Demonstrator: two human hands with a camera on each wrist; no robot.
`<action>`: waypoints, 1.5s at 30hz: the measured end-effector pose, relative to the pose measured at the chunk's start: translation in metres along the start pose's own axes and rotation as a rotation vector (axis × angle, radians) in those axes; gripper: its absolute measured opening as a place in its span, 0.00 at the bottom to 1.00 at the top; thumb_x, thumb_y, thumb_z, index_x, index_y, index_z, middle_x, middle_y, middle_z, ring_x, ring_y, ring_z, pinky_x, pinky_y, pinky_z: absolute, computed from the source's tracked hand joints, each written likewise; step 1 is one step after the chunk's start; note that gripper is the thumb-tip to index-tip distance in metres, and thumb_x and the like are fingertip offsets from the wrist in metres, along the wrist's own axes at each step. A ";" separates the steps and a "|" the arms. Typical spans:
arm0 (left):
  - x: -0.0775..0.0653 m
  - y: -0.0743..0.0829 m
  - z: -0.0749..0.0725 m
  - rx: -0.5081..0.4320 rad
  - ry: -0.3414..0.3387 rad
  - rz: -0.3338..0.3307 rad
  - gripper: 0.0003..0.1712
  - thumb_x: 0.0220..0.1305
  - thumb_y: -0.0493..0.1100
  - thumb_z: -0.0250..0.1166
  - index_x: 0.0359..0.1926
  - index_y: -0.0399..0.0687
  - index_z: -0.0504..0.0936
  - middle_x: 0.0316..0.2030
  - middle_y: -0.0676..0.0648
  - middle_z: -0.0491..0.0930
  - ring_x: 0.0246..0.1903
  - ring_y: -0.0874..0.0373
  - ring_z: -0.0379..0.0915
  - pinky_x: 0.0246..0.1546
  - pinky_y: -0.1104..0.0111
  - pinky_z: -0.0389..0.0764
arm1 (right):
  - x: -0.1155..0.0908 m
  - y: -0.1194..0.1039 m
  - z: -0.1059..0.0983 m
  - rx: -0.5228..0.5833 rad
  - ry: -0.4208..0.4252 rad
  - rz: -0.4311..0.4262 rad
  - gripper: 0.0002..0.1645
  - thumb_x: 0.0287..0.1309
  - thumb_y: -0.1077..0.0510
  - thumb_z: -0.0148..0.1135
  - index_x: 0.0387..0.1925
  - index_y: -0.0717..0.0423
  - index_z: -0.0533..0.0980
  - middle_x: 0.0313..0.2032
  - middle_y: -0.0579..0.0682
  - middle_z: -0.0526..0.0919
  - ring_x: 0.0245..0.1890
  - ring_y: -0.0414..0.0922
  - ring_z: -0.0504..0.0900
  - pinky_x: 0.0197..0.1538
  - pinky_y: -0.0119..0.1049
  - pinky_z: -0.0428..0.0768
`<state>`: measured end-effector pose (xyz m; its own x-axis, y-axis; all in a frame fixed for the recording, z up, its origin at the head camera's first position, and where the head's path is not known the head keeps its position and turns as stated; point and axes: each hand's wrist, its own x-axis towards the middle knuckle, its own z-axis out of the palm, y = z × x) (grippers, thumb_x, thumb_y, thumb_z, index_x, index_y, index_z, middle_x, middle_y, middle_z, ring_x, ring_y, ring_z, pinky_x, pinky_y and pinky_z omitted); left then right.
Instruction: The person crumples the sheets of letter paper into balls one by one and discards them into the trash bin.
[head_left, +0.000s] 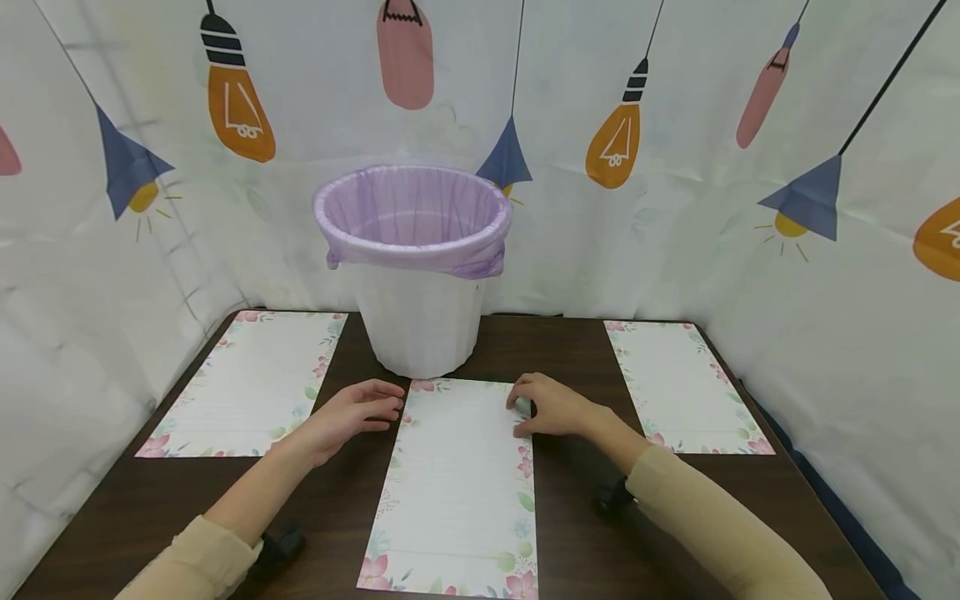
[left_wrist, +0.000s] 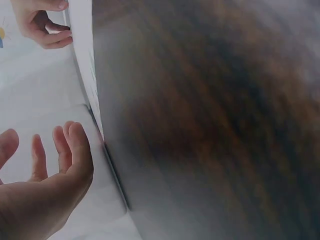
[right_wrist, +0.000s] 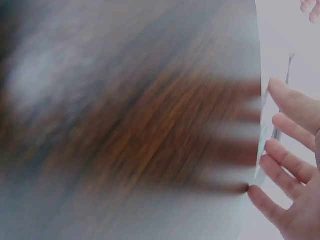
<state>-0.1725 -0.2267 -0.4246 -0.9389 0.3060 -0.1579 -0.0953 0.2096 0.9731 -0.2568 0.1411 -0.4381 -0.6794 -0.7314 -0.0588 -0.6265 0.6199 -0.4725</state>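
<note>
A white sheet of paper [head_left: 459, 479] with a floral border lies on the dark wooden table, between both hands. By its upper left edge is my left hand [head_left: 351, 423], fingers loosely bent and nothing in them; the left wrist view shows this hand [left_wrist: 55, 182] with its fingers apart. My right hand [head_left: 557, 408] is at the sheet's upper right corner, thumb and fingers spread over the edge. In the right wrist view the right hand [right_wrist: 296, 172] has its fingertips at the table surface; whether they press the paper, I cannot tell.
Behind the sheet stands a white bin [head_left: 420, 317] with a purple liner bag [head_left: 480, 258] folded over its rim. Similar floral sheets lie at the left [head_left: 251, 383] and right [head_left: 690, 387] of the table [head_left: 592, 533]. A printed curtain [head_left: 322, 100] hangs around it.
</note>
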 end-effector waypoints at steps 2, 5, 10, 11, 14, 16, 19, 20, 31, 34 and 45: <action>0.000 0.000 0.001 -0.002 0.000 -0.003 0.27 0.78 0.44 0.60 0.66 0.28 0.69 0.63 0.30 0.71 0.60 0.38 0.73 0.61 0.53 0.76 | -0.005 0.005 -0.002 0.008 0.001 0.016 0.22 0.56 0.53 0.79 0.52 0.52 0.83 0.57 0.53 0.77 0.58 0.52 0.74 0.61 0.50 0.76; 0.001 0.001 0.001 -0.003 -0.002 -0.005 0.27 0.78 0.44 0.59 0.66 0.27 0.69 0.64 0.29 0.71 0.60 0.38 0.72 0.61 0.53 0.76 | -0.012 0.013 -0.005 0.007 0.005 0.030 0.25 0.57 0.54 0.78 0.55 0.55 0.82 0.63 0.57 0.75 0.64 0.58 0.72 0.64 0.55 0.73; 0.002 0.000 0.004 -0.013 0.001 -0.013 0.27 0.78 0.44 0.59 0.65 0.27 0.69 0.63 0.29 0.71 0.60 0.38 0.73 0.60 0.53 0.77 | -0.022 0.026 -0.008 0.006 -0.006 0.050 0.27 0.59 0.55 0.76 0.58 0.58 0.80 0.70 0.61 0.70 0.70 0.61 0.68 0.68 0.57 0.69; 0.002 0.000 0.005 -0.017 -0.003 -0.016 0.27 0.78 0.44 0.59 0.65 0.27 0.69 0.63 0.29 0.71 0.60 0.38 0.73 0.60 0.53 0.77 | -0.024 0.027 -0.009 0.005 -0.009 0.054 0.27 0.59 0.56 0.76 0.59 0.58 0.80 0.70 0.61 0.70 0.70 0.61 0.67 0.68 0.57 0.68; 0.003 -0.001 0.009 -0.026 -0.015 -0.027 0.27 0.77 0.44 0.60 0.65 0.27 0.70 0.62 0.29 0.72 0.59 0.38 0.73 0.60 0.54 0.77 | -0.030 0.030 -0.011 0.007 -0.011 0.067 0.27 0.59 0.57 0.76 0.58 0.58 0.80 0.70 0.63 0.69 0.70 0.62 0.67 0.68 0.58 0.69; 0.002 -0.001 0.011 -0.030 -0.020 -0.030 0.27 0.77 0.44 0.60 0.65 0.27 0.70 0.62 0.29 0.72 0.59 0.38 0.73 0.59 0.54 0.77 | -0.034 0.031 -0.013 0.006 -0.012 0.089 0.26 0.58 0.57 0.76 0.57 0.58 0.80 0.70 0.63 0.70 0.70 0.62 0.68 0.68 0.57 0.69; 0.002 -0.001 0.013 -0.031 -0.021 -0.033 0.27 0.77 0.44 0.60 0.65 0.27 0.70 0.61 0.29 0.73 0.59 0.37 0.73 0.59 0.54 0.77 | -0.039 0.031 -0.015 -0.012 -0.007 0.135 0.30 0.57 0.56 0.77 0.59 0.59 0.78 0.68 0.63 0.71 0.68 0.61 0.68 0.67 0.56 0.70; 0.002 -0.001 0.013 -0.031 -0.021 -0.035 0.26 0.77 0.44 0.60 0.65 0.27 0.70 0.61 0.29 0.73 0.59 0.38 0.73 0.59 0.53 0.77 | -0.041 0.030 -0.015 -0.020 -0.005 0.160 0.32 0.57 0.54 0.78 0.61 0.59 0.77 0.67 0.62 0.71 0.68 0.60 0.68 0.67 0.56 0.70; 0.003 0.002 0.016 -0.024 -0.028 -0.053 0.26 0.77 0.43 0.61 0.64 0.27 0.71 0.60 0.30 0.74 0.57 0.40 0.75 0.58 0.54 0.78 | -0.046 0.025 -0.016 -0.059 0.029 0.277 0.50 0.54 0.41 0.78 0.70 0.58 0.68 0.65 0.64 0.68 0.65 0.61 0.67 0.62 0.60 0.74; 0.003 0.003 0.016 -0.022 -0.042 -0.046 0.26 0.77 0.44 0.60 0.65 0.27 0.70 0.61 0.30 0.73 0.57 0.40 0.75 0.58 0.54 0.78 | -0.039 0.024 -0.013 -0.037 0.041 0.224 0.55 0.51 0.37 0.79 0.72 0.58 0.66 0.69 0.64 0.64 0.69 0.64 0.62 0.65 0.63 0.70; 0.007 0.004 0.025 -0.017 -0.067 -0.037 0.27 0.76 0.43 0.62 0.66 0.28 0.70 0.61 0.30 0.72 0.57 0.39 0.74 0.57 0.52 0.79 | -0.027 0.019 -0.013 -0.133 0.003 0.361 0.63 0.38 0.35 0.85 0.73 0.53 0.66 0.64 0.64 0.67 0.63 0.63 0.67 0.57 0.71 0.70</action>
<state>-0.1709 -0.2007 -0.4257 -0.9102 0.3604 -0.2039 -0.1356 0.2059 0.9691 -0.2553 0.1764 -0.4339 -0.8663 -0.4588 -0.1976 -0.3911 0.8689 -0.3034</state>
